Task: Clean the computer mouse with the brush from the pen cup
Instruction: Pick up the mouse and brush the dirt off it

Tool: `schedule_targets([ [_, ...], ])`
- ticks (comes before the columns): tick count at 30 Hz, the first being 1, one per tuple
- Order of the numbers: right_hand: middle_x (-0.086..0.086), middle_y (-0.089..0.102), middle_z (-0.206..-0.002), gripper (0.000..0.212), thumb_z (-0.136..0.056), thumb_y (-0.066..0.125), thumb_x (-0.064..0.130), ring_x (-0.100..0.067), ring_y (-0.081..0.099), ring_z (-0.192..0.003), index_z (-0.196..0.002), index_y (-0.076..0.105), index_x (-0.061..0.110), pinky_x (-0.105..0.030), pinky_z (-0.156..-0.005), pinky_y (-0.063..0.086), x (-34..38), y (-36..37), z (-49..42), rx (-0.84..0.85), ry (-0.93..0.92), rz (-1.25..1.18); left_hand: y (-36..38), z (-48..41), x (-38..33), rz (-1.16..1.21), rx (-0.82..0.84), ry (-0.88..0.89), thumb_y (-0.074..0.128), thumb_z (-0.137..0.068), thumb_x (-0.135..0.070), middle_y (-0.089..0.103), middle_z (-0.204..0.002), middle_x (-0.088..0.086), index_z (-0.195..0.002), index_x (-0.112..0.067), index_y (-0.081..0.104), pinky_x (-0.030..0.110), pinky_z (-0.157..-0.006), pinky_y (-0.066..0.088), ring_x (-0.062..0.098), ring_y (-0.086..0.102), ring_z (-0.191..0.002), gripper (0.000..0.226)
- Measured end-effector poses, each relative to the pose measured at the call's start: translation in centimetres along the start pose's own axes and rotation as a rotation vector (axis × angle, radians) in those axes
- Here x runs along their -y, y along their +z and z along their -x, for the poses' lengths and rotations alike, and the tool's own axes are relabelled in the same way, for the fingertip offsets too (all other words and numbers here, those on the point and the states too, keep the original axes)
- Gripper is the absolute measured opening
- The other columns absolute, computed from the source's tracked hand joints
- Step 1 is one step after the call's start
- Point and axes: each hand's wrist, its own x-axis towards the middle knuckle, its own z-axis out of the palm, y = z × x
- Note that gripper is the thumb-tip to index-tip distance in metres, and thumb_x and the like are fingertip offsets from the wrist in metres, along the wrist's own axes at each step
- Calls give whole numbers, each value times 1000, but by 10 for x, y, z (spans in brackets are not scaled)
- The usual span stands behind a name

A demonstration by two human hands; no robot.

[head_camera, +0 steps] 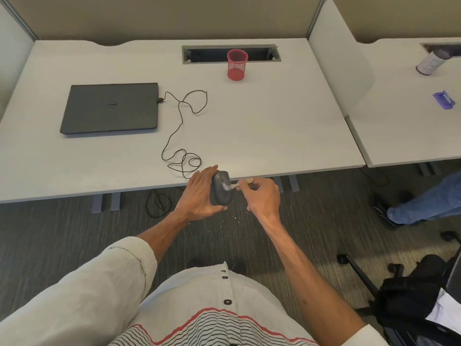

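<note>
While the left hand [202, 193] wraps around the dark computer mouse [221, 188] and holds it lifted just off the near edge of the desk [274, 126], the right hand [262, 193] pinches the handle of a small brush [237, 184] whose pale bristles touch the mouse's upper surface. Judging by this, the brushing step is under way, with the red pen cup [237, 64] standing well apart at the back and the mouse cable [182, 136] trailing to the closed laptop [111, 107]. Next the person likely needs short, light strokes along the seams and around the wheel, turning the mouse to reach its other sides without tugging the cable.
</note>
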Motion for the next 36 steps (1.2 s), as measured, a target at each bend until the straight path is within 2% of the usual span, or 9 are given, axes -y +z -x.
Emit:
schedule_targets([
  [5,6,78,-68,22,-99,77,38,-29,73,-57,-82,86,29,-53,-69,65,-2,-6,-2,26,-6,-10,0,2,3,-22,11,-3,92,-76,-63,25,-179,4,-172,-12,17,50,-141,14,23,26,-167,132],
  [12,11,85,-114,29,-104,73,46,-22,82,-80,-114,88,23,-42,-85,68,21,7,-4,-30,-124,-52,0,2,2,-68,15,12,91,-77,-62,22,-181,6,-172,-11,17,51,-141,12,24,21,-169,131],
  [20,14,79,-77,24,-101,74,42,-6,70,-69,-87,86,26,-31,-75,61,19,15,3,-65,-209,150,0,2,2,-89,-18,-1,90,-78,-63,22,-181,5,-171,-11,19,50,-141,11,22,20,-170,129],
  [26,23,51,-48,47,-93,75,37,3,54,-52,-53,51,40,-27,-67,49,18,7,4,-50,-217,208,1,2,1,-92,-10,-1,90,-78,-63,22,-181,5,-172,-10,18,50,-141,10,22,20,-170,130],
  [28,24,61,-54,41,-95,75,38,7,56,-54,-58,60,41,-24,-65,48,21,7,4,-87,-239,176,1,3,2,-102,-9,2,90,-78,-64,20,-182,4,-172,-11,16,49,-141,9,22,19,-170,131],
  [30,18,82,-84,19,-102,73,41,1,71,-74,-86,82,36,-24,-76,55,25,6,3,-108,-248,131,1,3,2,-106,-6,9,90,-78,-64,20,-182,4,-172,-11,16,48,-141,10,21,18,-171,131],
  [32,10,85,-110,23,-105,71,43,-9,78,-96,-107,86,25,-27,-86,56,29,8,2,-113,-242,114,2,4,0,-105,-4,14,90,-78,-64,19,-182,4,-172,-11,16,48,-141,9,21,18,-171,131],
  [34,8,86,-107,24,-105,71,42,-13,80,-96,-102,87,24,-28,-85,57,30,9,2,-80,-205,115,2,4,0,-100,-14,12,90,-78,-64,19,-182,3,-172,-11,17,48,-142,9,21,18,-171,131],
  [36,10,83,-81,27,-101,72,40,-11,77,-74,-79,82,28,-30,-75,60,27,8,2,-55,-175,137,2,5,1,-97,-22,10,91,-78,-64,19,-182,3,-172,-11,17,47,-142,9,20,18,-171,131],
])
